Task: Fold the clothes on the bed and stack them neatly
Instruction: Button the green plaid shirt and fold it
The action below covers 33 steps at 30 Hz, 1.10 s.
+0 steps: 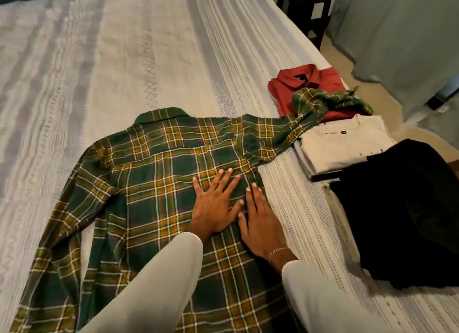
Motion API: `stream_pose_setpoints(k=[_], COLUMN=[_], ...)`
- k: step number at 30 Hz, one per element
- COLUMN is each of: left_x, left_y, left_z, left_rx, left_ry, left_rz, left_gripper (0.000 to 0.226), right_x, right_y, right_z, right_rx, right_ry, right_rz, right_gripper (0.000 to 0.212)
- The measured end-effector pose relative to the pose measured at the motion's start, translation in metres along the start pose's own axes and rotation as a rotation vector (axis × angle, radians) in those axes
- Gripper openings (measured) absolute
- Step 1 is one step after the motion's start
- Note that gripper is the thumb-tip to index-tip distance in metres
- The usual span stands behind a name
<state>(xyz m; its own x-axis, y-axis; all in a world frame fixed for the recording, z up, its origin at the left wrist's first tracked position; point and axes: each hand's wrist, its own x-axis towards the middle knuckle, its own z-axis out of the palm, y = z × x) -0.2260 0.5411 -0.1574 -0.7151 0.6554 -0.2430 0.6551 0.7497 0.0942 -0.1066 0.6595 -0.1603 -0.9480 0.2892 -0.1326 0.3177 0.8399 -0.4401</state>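
Plaid shirt: spread back-up on the bed; one sleeve is draped over the red shirt.
Left hand: pressed flat on the plaid shirt, fingers straight and spread, nothing gripped.
Right hand: laid flat just beside it, fingers straight.
Stacks: red shirt, white shirt and dark garment are lined along the bed's right edge.

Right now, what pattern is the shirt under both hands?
Green, mustard-yellow and white plaid on the flannel shirt, clearest in the head view.
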Motion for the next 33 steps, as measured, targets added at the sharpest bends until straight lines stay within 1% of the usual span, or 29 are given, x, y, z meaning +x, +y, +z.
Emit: stream_pose_setpoints(k=[2, 4, 5, 6, 8, 9, 10, 11, 12, 14, 17, 18, 19, 20, 21, 22, 23, 24, 25, 27, 28, 30, 31, 33], left_x=[0.006, 0.017, 0.027, 0.031, 0.051, 0.060, 0.069, 0.074, 0.081, 0.089, 0.097, 0.102, 0.108, 0.114, 0.122, 0.131, 0.141, 0.147, 0.154, 0.163, 0.167, 0.169, 0.169, 0.169], left_y=[-0.010, -0.018, -0.025, -0.030, -0.048, -0.056, -0.065, -0.070, -0.076, -0.084, -0.093, -0.095, -0.098, -0.100, -0.104, -0.109, -0.115, -0.121, -0.129, -0.142, -0.148, -0.153, -0.153, -0.153], left_z=[-0.006, -0.014, -0.020, -0.024, -0.030, -0.032, -0.034, -0.034, -0.034, -0.031, -0.031, -0.034, -0.038, -0.041, -0.045, -0.047, -0.048, -0.048, -0.047, -0.046, -0.045, -0.045, -0.045, -0.046], left_rx=[0.027, 0.016, 0.001, -0.008, -0.017, -0.017, -0.022, -0.029, -0.039, -0.035, -0.051, -0.067, -0.058, -0.027, 0.000, 0.006, -0.001, -0.005, 0.002, 0.040, 0.049, 0.063, 0.074, 0.089], left_ry=[-0.001, 0.008, 0.028, 0.037, 0.032, 0.021, 0.008, 0.004, 0.019, 0.048, 0.097, 0.125, 0.160, 0.189, 0.202, 0.202, 0.191, 0.178, 0.163, 0.128, 0.118, 0.107, 0.104, 0.095], left_rz=[0.005, -0.039, -0.074, -0.101, -0.098, -0.076, -0.051, -0.035, -0.036, -0.052, -0.076, -0.092, -0.101, -0.097, -0.090, -0.085, -0.085, -0.080, -0.068, -0.024, -0.006, 0.025, 0.030, 0.038], left_gripper=[0.075, 0.072, 0.069, 0.065, 0.062, 0.062, 0.063, 0.064, 0.066, 0.070, 0.073, 0.073, 0.072, 0.071, 0.071, 0.072, 0.073, 0.075, 0.076, 0.081, 0.085, 0.098, 0.104, 0.114], right_x=[-0.002, 0.005, 0.017, 0.024, 0.058, 0.078, 0.100, 0.117, 0.135, 0.154, 0.166, 0.176, 0.188, 0.200, 0.214, 0.227, 0.241, 0.251, 0.262, 0.278, 0.286, 0.296, 0.298, 0.301], right_y=[-0.016, -0.038, -0.049, -0.055, -0.059, -0.056, -0.050, -0.044, -0.035, -0.022, -0.036, -0.046, -0.053, -0.057, -0.057, -0.054, -0.050, -0.043, -0.036, -0.024, -0.020, -0.014, -0.012, -0.007], right_z=[0.002, -0.001, -0.004, -0.008, -0.014, -0.016, -0.020, -0.024, -0.025, -0.021, -0.016, -0.018, -0.021, -0.024, -0.025, -0.027, -0.027, -0.027, -0.026, -0.024, -0.023, -0.022, -0.026, -0.033], right_rx=[-0.037, -0.035, -0.051, -0.061, -0.026, -0.009, -0.023, -0.066, -0.102, -0.197, -0.274, -0.261, -0.253, -0.272, -0.311, -0.325, -0.331, -0.330, -0.322, -0.329, -0.341, -0.312, -0.253, -0.047], right_ry=[-0.004, -0.039, 0.001, 0.053, 0.116, 0.084, 0.020, -0.039, -0.064, -0.049, 0.039, 0.078, 0.125, 0.163, 0.161, 0.112, 0.038, -0.027, -0.064, -0.064, -0.073, -0.095, -0.108, -0.124], right_rz=[0.062, 0.184, 0.196, 0.159, -0.058, -0.171, -0.236, -0.242, -0.223, -0.134, 0.131, 0.177, 0.142, 0.024, -0.133, -0.269, -0.344, -0.342, -0.290, -0.194, -0.180, -0.187, -0.193, -0.175], right_gripper=[0.078, 0.080, 0.078, 0.072, 0.058, 0.053, 0.053, 0.054, 0.060, 0.074, 0.076, 0.077, 0.074, 0.071, 0.069, 0.068, 0.070, 0.075, 0.080, 0.092, 0.095, 0.089, 0.083, 0.066])
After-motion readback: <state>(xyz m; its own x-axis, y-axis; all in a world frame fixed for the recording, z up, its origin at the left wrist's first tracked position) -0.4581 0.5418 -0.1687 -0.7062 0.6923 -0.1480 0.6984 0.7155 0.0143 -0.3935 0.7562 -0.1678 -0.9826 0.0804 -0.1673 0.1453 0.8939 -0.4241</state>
